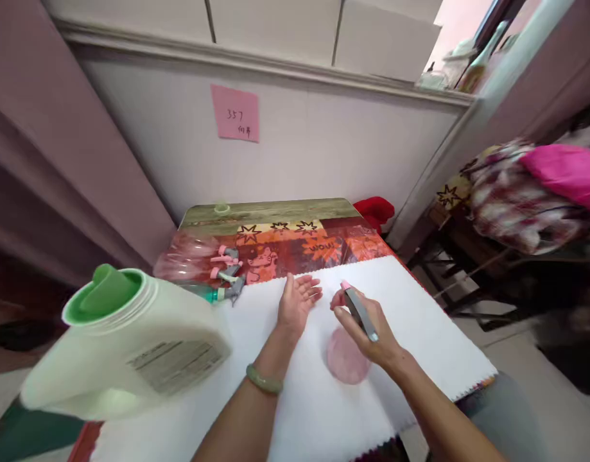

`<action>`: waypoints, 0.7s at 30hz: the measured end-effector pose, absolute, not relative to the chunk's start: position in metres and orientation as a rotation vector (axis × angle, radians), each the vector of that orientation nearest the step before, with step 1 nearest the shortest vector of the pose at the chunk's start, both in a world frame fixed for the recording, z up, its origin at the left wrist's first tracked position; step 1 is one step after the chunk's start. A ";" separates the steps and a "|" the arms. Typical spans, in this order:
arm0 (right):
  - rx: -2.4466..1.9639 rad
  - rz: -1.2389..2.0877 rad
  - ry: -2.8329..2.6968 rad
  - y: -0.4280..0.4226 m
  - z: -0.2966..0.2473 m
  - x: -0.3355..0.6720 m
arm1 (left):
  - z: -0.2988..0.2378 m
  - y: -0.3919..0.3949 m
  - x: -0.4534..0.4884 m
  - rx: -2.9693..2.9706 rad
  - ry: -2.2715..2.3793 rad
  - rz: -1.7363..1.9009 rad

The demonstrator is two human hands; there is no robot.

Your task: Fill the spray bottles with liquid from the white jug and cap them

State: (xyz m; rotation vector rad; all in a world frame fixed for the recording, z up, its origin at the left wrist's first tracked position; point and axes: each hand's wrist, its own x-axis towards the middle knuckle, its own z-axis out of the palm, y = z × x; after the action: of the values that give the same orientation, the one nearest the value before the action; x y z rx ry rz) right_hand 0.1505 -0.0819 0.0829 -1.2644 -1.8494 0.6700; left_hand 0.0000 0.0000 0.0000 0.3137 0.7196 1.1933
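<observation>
My right hand (372,324) is closed around the neck of a pink translucent spray bottle (348,359). The bottle's grey trigger head with a pink nozzle points away from me, and its round base shows below the hand, over the white cloth (405,301). My left hand (298,305) is open and empty, palm turned up with the fingers toward the right, a little left of the nozzle. A green bangle (264,380) circles my left wrist. Several more spray bottles (193,253) lie on their sides beyond the left hand, pink ones and a teal one.
A large pale green jug (179,327) with an open mouth stands at the left. A small pale ring-shaped item (222,208) lies at the table's far edge. Beyond is a white wall with a pink note (235,113). Clothes (511,199) are heaped at the right.
</observation>
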 end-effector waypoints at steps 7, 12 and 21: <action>-1.201 0.646 -1.848 -0.082 0.082 0.151 | 0.000 -0.002 0.000 0.325 0.731 1.182; -1.202 0.683 -1.837 -0.084 0.083 0.153 | 0.000 -0.003 0.000 0.333 0.745 1.182; -1.212 0.712 -1.807 -0.085 0.082 0.152 | 0.000 -0.002 0.001 0.329 0.757 1.180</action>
State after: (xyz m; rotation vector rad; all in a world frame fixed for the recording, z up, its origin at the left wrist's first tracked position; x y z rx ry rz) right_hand 0.1523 -0.0847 0.0824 -1.2125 -1.8071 0.7118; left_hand 0.0010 -0.0024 0.0000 0.3286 0.7567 1.1802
